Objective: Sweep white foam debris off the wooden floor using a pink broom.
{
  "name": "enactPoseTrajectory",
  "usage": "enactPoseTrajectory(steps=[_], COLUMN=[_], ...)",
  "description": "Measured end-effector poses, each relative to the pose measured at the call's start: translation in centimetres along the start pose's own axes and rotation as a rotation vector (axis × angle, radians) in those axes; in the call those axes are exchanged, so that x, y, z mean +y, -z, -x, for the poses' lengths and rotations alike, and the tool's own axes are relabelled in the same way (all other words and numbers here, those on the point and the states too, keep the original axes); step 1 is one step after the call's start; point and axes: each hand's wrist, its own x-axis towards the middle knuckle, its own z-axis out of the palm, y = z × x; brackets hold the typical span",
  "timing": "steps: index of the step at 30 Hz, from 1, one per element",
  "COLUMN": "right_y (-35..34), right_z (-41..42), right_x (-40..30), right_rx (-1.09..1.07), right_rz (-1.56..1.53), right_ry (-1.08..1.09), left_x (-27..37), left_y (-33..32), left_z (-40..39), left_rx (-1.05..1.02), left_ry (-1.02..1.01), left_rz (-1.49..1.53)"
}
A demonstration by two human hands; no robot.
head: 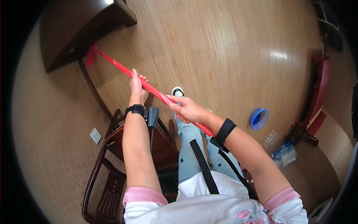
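A long red pole (156, 93), which looks like a broom handle, slants across the view from upper left to lower right. Well up its length, my left hand (138, 85) is wrapped around it. Nearer the lower end, my right hand (188, 109) grips the same pole, thumb laid along it. The pole's red head (91, 55) is blurred and sits low by the foot of a dark wooden cabinet (81, 28); part of it may be hidden there. Wood-plank flooring (201, 56) lies beneath the pole.
A dark wooden armchair (109, 193) stands close on my left, by a patterned wall with a socket (95, 135). To the right are a blue plastic bin (259, 118), scattered white bits (270, 138), a plastic bag (285, 154) and a red wooden chair (317, 89).
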Motion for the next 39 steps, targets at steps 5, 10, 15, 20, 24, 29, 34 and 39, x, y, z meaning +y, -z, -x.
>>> enactPoseTrajectory(steps=[5, 10, 15, 20, 24, 29, 34, 39], right_y=[1.3, 0.5, 0.2, 0.3, -0.4, -0.4, 1.2, 4.5], right_z=[1.9, 9.7, 21.5, 30.8, 34.9, 30.0, 25.8, 34.7], right_x=[3.7, 7.6, 8.2, 5.1, 5.1, 8.8, 14.1, 21.2], right_rx=[-0.118, -0.098, 0.036, 0.148, 0.098, -0.018, -0.071, 0.105], right_rz=[-0.262, -0.538, -0.539, -0.573, -0.365, -0.709, -0.986, -0.980], right_ry=[-0.008, -0.178, -0.246, -0.309, -0.221, -0.079, -0.056, 0.016], left_x=[-3.1, -8.9, -15.4, -15.3, -13.8, -13.5, -17.6, -28.1], left_y=[-0.6, 0.0, -1.8, -5.8, -4.4, -2.7, -1.4, -3.8], left_z=[1.1, 7.6, 17.6, 27.1, 31.6, 27.7, 23.4, 28.1], left_rx=[0.120, 0.136, -0.073, -0.179, -0.226, -0.139, -0.064, -0.263], left_ry=[-0.011, 0.027, 0.212, 0.405, 0.418, 0.219, 0.222, 0.307], left_rz=[-0.482, -0.727, -0.721, -0.474, -0.247, -0.516, -0.852, -1.052])
